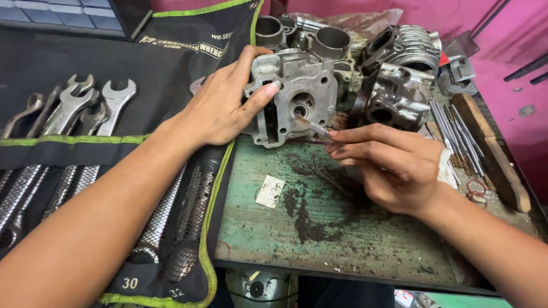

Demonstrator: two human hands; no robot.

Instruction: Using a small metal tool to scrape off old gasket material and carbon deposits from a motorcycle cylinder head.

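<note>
A worn green workbench (342, 228), stained with dark grime and metal filings, fills the lower centre of the view. Across its nine o'clock side lies a black tool roll (51, 154) edged in bright green, with a row of combination wrenches (74, 114) tucked into its pockets, open jaws pointing toward twelve o'clock.

At twelve o'clock on the bench stands a grey cast-metal cylinder head (297, 97), its machined face turned toward the camera. Just behind it, also at twelve, sit two round cylinder sleeves (331, 40). At about one o'clock, right beside the head, stands a second, darker finned engine casting (394, 85).

The person's left hand (220, 105) comes in from eight o'clock and grips the nine o'clock edge of the cylinder head, thumb pressed on its face and fingers wrapped behind, steadying it. The right hand (388, 168) enters from four o'clock, fingers drawn together in a pinch on a thin metal pick (311, 125), whose tip rests at the round port in the head's face.

At three o'clock a bundle of slim steel rods (456, 137) lies beside a wooden handle (496, 159). A small pale scrap of paper (269, 191) lies on the bench at the centre, between the forearms.
</note>
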